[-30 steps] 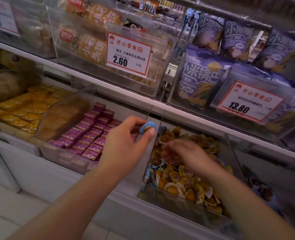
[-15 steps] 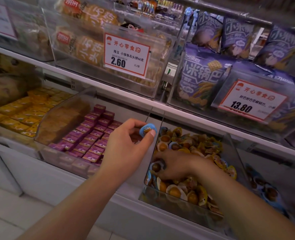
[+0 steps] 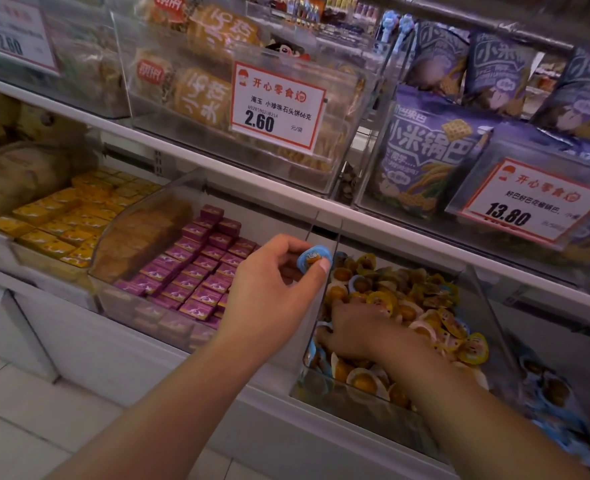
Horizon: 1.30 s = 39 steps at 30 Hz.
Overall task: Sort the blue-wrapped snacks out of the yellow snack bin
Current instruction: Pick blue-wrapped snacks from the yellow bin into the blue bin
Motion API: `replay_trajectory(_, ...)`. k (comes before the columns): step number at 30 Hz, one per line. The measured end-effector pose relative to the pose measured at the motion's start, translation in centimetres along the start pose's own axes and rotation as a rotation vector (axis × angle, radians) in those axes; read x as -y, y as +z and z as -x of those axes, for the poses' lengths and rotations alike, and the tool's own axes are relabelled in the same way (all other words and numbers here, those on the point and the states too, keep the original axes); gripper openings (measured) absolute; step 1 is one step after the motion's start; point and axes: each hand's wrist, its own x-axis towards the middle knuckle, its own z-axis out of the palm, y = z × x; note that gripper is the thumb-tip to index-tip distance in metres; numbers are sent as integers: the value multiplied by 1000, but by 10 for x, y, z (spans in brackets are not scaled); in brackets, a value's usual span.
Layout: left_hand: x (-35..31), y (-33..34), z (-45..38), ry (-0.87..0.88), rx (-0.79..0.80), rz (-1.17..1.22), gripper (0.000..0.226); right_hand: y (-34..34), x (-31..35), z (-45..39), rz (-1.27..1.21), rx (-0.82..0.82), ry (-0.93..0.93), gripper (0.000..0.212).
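A clear bin (image 3: 324,398) on the lower shelf holds a heap of yellow-wrapped snacks (image 3: 425,299) with a few blue-wrapped ones mixed in. My left hand (image 3: 272,292) hovers just left of the bin and pinches one blue-wrapped snack (image 3: 314,257) between thumb and fingers. My right hand (image 3: 359,329) is down in the bin near its front left corner, fingers buried among the snacks. Whether it grips one I cannot tell. To the right, another bin holds blue-wrapped snacks (image 3: 553,393).
Left of the snack bin sits a clear bin of purple boxes (image 3: 196,268), then yellow boxes (image 3: 64,220). The shelf above (image 3: 373,216) overhangs the bins, carrying price tags (image 3: 276,103) and purple bags (image 3: 428,157). White floor tiles lie below left.
My right hand has gone from the middle of the heap down to the bin's front left corner. My left hand stays in place, still pinching the blue snack.
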Motion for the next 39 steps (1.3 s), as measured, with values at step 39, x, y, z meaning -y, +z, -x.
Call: replay_trajectory(39, -8, 53, 10, 30, 92, -12, 18, -39, -77, 60, -1982, -101, 201, 12)
